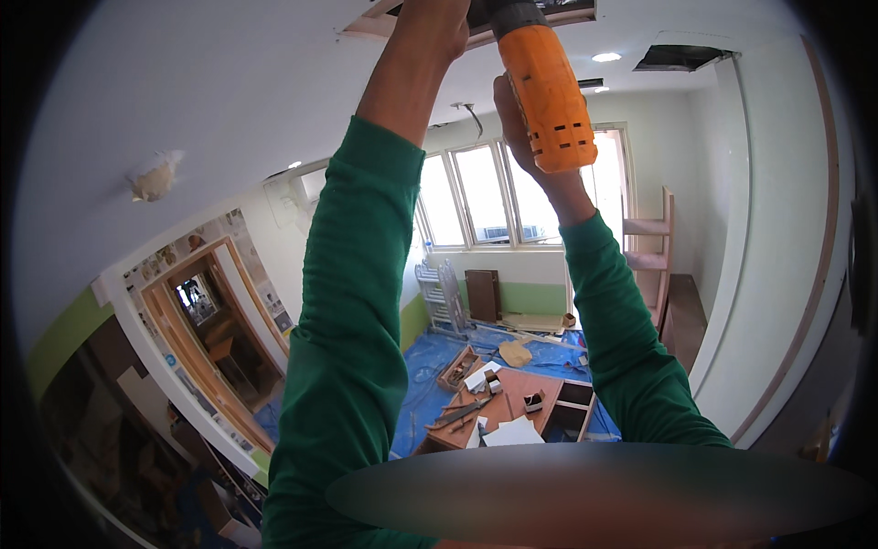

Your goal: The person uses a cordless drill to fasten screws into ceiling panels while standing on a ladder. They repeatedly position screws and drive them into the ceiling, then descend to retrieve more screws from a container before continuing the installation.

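Both my arms, in green sleeves, reach up toward the ceiling. An orange and black power drill [546,96] is raised overhead, its black front end [514,14] up by the top edge. My right hand [512,110] is wrapped round the drill from behind; the orange body hides most of its fingers. My left hand [441,23] is up beside the drill's front end, cut off by the top edge, so its fingers do not show. Close to both is a ceiling opening with a wooden frame [578,16].
Below stands a work table [512,389] with a hand saw [460,414], papers and wooden pieces on it. A blue sheet [425,361] covers the floor. A folded ladder [443,297] leans by the windows. Another dark ceiling hole [681,59] is at the right.
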`<state>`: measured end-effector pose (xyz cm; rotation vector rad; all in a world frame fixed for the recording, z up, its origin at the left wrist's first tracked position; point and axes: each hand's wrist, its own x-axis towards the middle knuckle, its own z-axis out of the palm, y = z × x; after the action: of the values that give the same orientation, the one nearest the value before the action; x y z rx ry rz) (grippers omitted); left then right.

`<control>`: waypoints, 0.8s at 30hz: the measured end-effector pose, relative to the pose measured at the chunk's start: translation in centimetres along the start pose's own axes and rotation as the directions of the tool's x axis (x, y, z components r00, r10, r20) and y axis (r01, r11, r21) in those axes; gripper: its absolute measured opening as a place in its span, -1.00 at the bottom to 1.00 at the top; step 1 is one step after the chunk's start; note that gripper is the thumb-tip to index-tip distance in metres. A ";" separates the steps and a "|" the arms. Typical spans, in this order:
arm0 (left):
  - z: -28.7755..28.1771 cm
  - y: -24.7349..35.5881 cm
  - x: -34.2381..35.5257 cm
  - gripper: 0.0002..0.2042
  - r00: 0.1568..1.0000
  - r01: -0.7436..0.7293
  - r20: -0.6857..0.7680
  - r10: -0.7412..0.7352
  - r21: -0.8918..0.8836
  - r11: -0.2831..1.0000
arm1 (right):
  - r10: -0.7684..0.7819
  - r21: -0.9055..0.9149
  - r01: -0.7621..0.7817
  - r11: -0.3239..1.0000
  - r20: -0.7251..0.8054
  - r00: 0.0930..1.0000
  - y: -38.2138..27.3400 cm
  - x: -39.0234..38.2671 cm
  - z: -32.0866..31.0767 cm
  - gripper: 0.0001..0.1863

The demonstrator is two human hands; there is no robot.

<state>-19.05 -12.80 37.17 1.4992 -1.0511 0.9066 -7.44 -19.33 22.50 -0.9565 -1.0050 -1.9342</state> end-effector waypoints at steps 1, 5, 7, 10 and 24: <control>-0.3 0.0 0.3 -0.58 1.000 0.000 0.014 0.000 -0.007 1.000 | -0.013 0.031 0.014 0.999 -0.018 1.000 -0.5 0.4 0.0 -0.79; 0.2 0.7 -1.0 -0.58 0.999 -0.016 0.033 0.017 -0.026 1.000 | 0.001 -0.036 -0.001 0.999 0.006 1.000 0.7 0.1 0.2 -0.80; 0.2 0.9 -1.8 -0.55 0.998 -0.028 0.052 0.029 -0.034 0.999 | -0.021 0.011 0.021 1.000 -0.011 1.000 0.6 0.3 0.2 -0.81; -0.9 -0.6 -1.2 -0.39 0.998 -0.009 0.053 0.015 -0.122 0.992 | -0.038 -0.001 0.038 0.999 -0.001 0.999 -0.2 0.8 -0.1 -0.82; 0.7 -12.6 13.1 -0.30 0.832 -0.226 -0.233 0.503 -0.971 -0.074 | -0.347 -0.346 0.393 0.852 0.189 0.919 3.5 2.9 -4.1 -0.79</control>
<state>-2.87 -14.68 45.26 -0.0344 -1.7763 0.0773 -6.84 -25.06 24.35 -1.1693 -0.9542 -2.4862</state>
